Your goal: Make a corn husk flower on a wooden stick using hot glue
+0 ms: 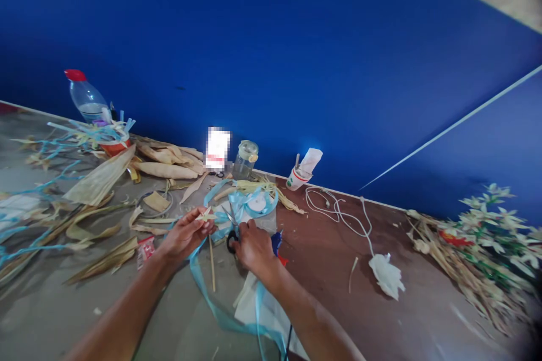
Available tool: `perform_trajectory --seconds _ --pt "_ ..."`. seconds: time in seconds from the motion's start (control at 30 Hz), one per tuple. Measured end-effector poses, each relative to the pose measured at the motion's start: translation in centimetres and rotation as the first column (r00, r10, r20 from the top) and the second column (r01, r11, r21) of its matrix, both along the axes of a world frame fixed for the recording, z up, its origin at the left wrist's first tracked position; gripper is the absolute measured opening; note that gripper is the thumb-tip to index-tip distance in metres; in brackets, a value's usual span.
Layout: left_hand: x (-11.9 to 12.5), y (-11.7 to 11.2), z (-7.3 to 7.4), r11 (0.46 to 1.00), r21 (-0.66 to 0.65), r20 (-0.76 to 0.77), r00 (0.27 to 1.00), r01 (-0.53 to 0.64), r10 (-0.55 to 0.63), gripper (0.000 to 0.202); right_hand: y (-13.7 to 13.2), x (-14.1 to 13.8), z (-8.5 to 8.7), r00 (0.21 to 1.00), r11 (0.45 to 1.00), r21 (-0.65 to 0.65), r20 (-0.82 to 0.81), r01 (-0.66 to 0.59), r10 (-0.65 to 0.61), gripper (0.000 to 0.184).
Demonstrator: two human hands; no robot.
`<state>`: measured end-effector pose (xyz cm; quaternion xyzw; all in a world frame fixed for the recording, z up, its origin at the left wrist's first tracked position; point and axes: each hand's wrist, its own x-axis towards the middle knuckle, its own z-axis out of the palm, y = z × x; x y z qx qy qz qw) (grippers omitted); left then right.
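Just left of frame centre, scissors [234, 224] are clamped by the right hand [255, 246], blades slanting up-left, beside a pale flower [206, 215] pinched between the left hand's [186, 233] fingers.

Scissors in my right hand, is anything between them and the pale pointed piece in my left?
Nothing visible: a gap shows between the scissors and the pale pointed piece in the left hand, with blue ribbon behind.

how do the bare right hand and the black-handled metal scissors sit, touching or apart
Touching. The head view shows the right hand holding the scissors, its fingers against their black handle with no gap between.
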<state>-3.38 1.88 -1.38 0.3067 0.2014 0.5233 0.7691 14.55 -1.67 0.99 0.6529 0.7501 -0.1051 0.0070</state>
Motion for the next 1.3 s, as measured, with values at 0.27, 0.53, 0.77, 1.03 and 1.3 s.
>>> perform_trajectory --seconds 0.27,0.53,0.77,1.03,1.3 --pt "-0.2 0.1 -0.4 0.996 -0.082 0.057 0.998 0.029 -0.024 0.022 0.6 0.7 0.9 0.997 0.999 -0.002 -0.057 0.044 -0.044 0.025" --pt "-0.2 0.1 -0.6 0.998 -0.050 0.063 0.997 0.041 -0.038 0.020 0.0 -0.3 0.0 0.999 0.998 -0.051 0.028 0.036 -0.035 0.036" --pt "-0.1 0.0 -0.1 0.999 0.012 0.015 0.999 0.030 -0.030 0.019 0.3 -0.3 -0.4 0.998 0.997 -0.055 0.039 0.047 -0.045 0.036" --pt "0.0 -0.1 0.1 0.998 0.042 0.009 0.998 0.055 -0.055 0.019 0.2 -0.1 -1.0 0.998 1.000 -0.014 0.062 0.022 -0.021 0.026" --pt "-0.2 0.0 -0.6 0.997 0.047 0.021 0.997 0.068 -0.069 0.017 0.3 0.4 -0.1 0.994 0.994 -0.015 0.010 0.106 -0.106 0.026"
